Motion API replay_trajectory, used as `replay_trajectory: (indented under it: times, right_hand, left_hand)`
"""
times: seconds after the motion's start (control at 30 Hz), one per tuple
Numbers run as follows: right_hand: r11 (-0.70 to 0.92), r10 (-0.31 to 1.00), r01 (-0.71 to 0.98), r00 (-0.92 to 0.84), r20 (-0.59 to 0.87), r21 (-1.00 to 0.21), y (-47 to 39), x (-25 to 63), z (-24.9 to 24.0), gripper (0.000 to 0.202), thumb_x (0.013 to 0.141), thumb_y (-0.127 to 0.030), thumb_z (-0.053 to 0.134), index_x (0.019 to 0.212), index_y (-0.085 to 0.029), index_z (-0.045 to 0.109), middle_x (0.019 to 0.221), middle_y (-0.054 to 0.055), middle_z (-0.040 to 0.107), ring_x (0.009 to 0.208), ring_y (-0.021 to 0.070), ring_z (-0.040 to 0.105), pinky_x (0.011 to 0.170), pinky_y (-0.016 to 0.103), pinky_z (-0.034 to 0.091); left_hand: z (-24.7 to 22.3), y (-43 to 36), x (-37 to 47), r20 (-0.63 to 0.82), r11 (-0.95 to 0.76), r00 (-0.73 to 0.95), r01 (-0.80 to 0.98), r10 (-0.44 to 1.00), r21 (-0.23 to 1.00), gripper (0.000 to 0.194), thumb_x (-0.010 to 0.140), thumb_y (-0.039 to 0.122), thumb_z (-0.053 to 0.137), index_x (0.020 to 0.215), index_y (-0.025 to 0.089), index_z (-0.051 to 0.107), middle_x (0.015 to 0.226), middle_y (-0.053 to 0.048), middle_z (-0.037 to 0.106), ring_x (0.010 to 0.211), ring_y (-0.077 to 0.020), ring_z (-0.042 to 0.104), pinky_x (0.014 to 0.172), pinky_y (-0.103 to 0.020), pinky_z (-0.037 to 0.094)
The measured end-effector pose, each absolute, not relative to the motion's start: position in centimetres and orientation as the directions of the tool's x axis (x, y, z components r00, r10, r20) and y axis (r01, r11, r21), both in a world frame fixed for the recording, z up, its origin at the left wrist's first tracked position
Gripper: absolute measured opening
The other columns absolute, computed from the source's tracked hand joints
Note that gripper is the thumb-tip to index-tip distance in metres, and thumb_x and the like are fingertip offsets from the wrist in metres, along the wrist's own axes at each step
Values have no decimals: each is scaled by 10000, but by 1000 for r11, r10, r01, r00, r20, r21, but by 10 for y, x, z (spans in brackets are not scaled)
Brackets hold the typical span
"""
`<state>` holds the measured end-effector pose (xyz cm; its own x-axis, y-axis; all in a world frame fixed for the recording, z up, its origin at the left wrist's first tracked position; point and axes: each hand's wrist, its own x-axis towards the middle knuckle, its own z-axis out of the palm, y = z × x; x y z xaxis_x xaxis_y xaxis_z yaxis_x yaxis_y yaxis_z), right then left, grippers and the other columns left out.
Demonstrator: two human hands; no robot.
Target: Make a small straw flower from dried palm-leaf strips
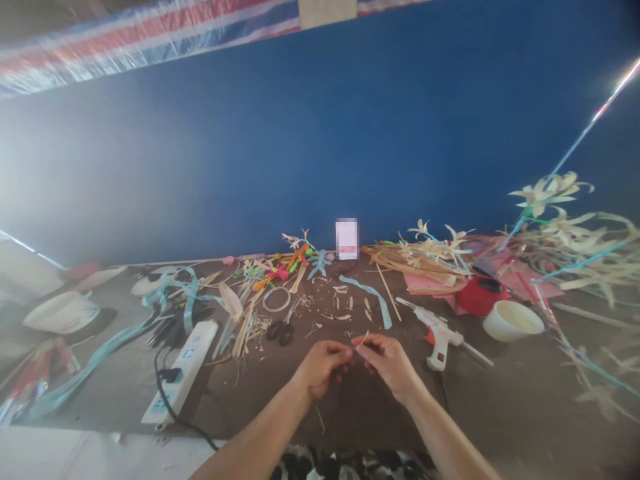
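My left hand and my right hand are close together over the dark table, fingers pinched. A small pale strip sticks up from the fingertips of my right hand. What my left fingertips hold is too small to make out. Just beyond the hands, several short pale pieces lie on the table beside a long light-blue ribbon. Black-handled scissors rest to the left, near a round ring. A white glue gun lies to the right of my right hand.
A white power strip with a black cable is on the left, near a white bowl. At right stand a red container, a cream cup and pale flowers. A blue wall rises behind the table.
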<state>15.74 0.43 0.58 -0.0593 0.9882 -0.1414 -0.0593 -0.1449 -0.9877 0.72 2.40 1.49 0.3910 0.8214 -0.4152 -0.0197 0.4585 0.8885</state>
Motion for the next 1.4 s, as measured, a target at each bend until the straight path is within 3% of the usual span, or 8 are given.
replay_trajectory:
  times: [0.27,0.6,0.8,1.0,1.13,1.2,1.3,1.4]
  right_hand:
    - [-169,979,-105,-129,-155,-980,7,159,12,337,701,-435,519,796,-128,622,534,-28,521,383,49,368,386,184,249]
    - [-194,979,-170,-89,-182,-966,15,151,-3,277,672,-395,575,567,-158,478,395,-91,338,354,37,264,355,173,196]
    - [-195,981,-265,-45,-190,-944,15,145,-3,307,647,-386,608,561,-179,398,432,-97,317,368,35,253,355,175,177]
    - [-130,986,-207,78,-149,-970,17,141,-7,343,633,-396,619,523,-181,376,437,-80,358,409,52,323,400,185,244]
    - [-173,983,-256,12,-182,-951,17,145,1,314,622,-406,626,527,-169,442,435,-74,378,401,48,312,392,187,223]
    - [-249,967,-343,-134,-215,-906,15,151,8,253,639,-414,609,668,-169,550,468,-72,398,392,41,286,376,183,188]
    - [-362,916,-434,-328,-230,-825,13,159,16,361,647,-398,605,940,-189,576,544,-58,436,391,31,265,366,179,142]
    - [-362,918,-445,-324,-230,-819,14,160,14,296,645,-359,621,850,-146,617,492,-62,399,383,21,240,365,183,120]
  left_hand:
    - [14,21,8,-514,587,459,-21,725,809,281,530,335,682,692,121,601,568,-13,558,414,-48,419,379,-164,263]
    - [12,19,10,-318,285,385,142,866,948,246,585,358,617,626,117,588,561,-39,581,413,-77,432,418,-205,332]
    - [12,19,10,-268,203,350,212,898,956,227,606,356,601,614,130,574,532,-29,568,396,-83,426,401,-204,314]
    - [16,17,13,-229,163,344,212,911,964,251,673,367,536,621,124,574,538,-22,557,434,-91,448,420,-202,328]
    - [17,17,14,-318,294,333,122,888,948,216,665,327,557,634,114,565,530,-8,540,411,-70,424,409,-190,313]
    - [18,18,13,-428,453,361,17,829,891,171,648,282,576,658,112,561,519,-2,531,394,-58,410,393,-180,292]
    - [19,20,10,-549,648,422,-133,722,750,139,624,223,596,687,105,556,493,6,502,392,-51,411,371,-164,251]
    - [21,21,7,-584,719,466,-185,664,670,124,621,192,594,687,93,557,481,11,482,390,-42,406,359,-154,223]
